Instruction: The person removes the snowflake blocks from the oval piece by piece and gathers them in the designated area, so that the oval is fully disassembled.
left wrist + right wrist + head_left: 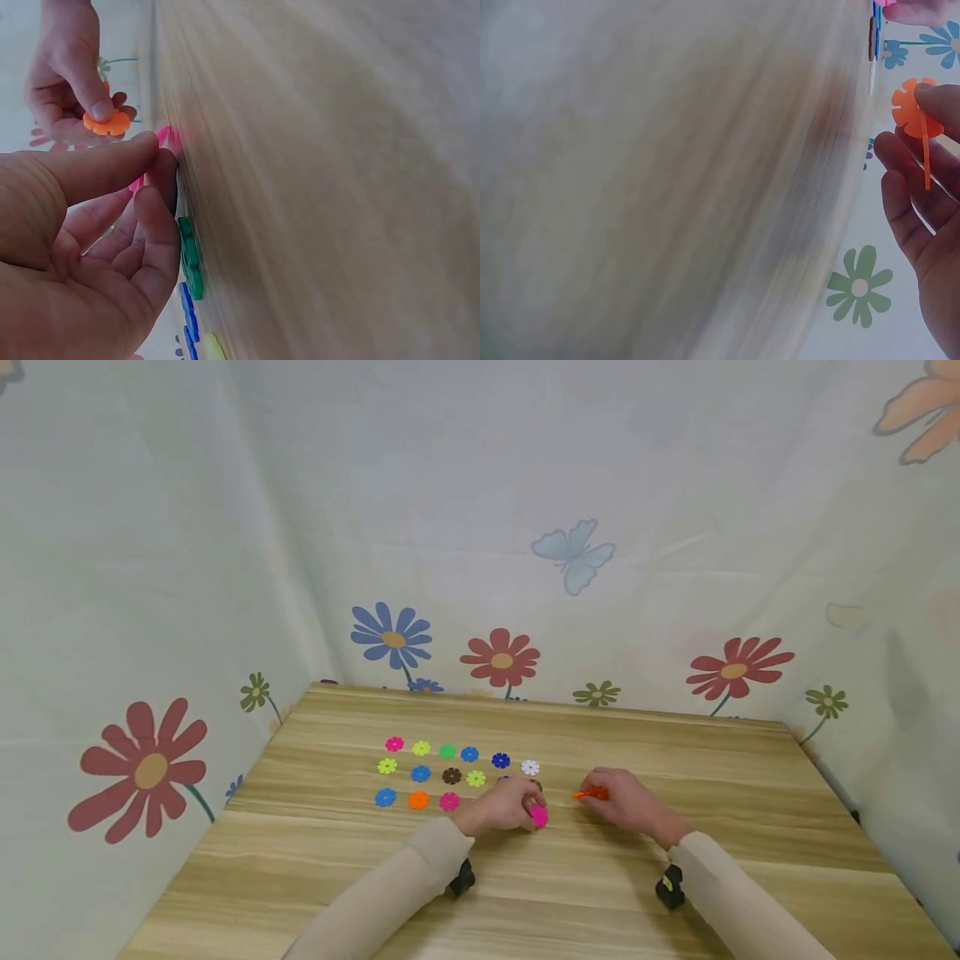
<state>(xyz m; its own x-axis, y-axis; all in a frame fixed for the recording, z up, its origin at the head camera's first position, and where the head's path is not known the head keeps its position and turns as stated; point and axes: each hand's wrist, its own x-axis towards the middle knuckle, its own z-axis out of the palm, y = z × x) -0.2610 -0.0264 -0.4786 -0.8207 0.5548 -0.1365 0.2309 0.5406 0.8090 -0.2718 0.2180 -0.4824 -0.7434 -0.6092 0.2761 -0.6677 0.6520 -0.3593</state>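
Observation:
Between the thumb and fingers of my left hand (pixel 506 804) is a pink notched flower disc (pixel 539 816), held low over the table. In the left wrist view its pink edge (pixel 163 135) shows past the fingertips, close to the wood. My right hand (pixel 622 797) pinches orange flower discs (pixel 597 792) a short way to the right. The right wrist view shows one orange disc (pixel 907 109) face-on and another edge-on crossing it, apparently slotted together. A green disc (pixel 191 259) lies beside the left fingers, hidden by that hand in the head view.
Several flower discs lie in rows left of the hands, among them a white disc (pixel 530 767), a brown disc (pixel 452 776) and a blue disc (pixel 386 797). The left hand partly covers some. A patterned cloth (pixel 450 527) hangs behind the wooden table (pixel 360 893).

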